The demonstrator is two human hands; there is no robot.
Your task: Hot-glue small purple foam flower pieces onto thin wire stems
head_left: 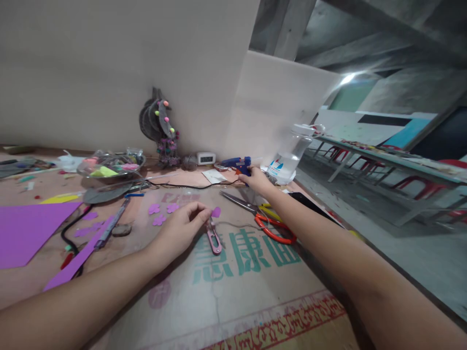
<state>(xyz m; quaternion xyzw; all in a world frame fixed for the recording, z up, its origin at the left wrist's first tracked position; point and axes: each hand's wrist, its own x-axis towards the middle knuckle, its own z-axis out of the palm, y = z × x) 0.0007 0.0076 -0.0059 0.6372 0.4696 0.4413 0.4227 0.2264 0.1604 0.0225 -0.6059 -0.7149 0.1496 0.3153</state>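
Note:
My left hand [189, 221] pinches a small purple foam petal piece [216, 212] between thumb and fingertips. Just below it, pink thread snips [214, 240] lie on the table. My right hand [258, 181] reaches to the back, its fingers closed at the handle of a blue glue gun [243, 164]; part of the grip is hidden. Under the right forearm lie scissors with red-orange handles [273, 228], blades pointing to the back left. Purple foam flowers [159, 220] rest left of centre, beyond my left hand.
A clear water bottle [288, 158] stands at the back right near the table edge. Behind are a small white digital clock [206, 158], a grey decorated hanging ornament [160, 121] and a bowl of craft bits [109, 167]. Purple sheet [32, 231] and a pen [114, 222] lie left.

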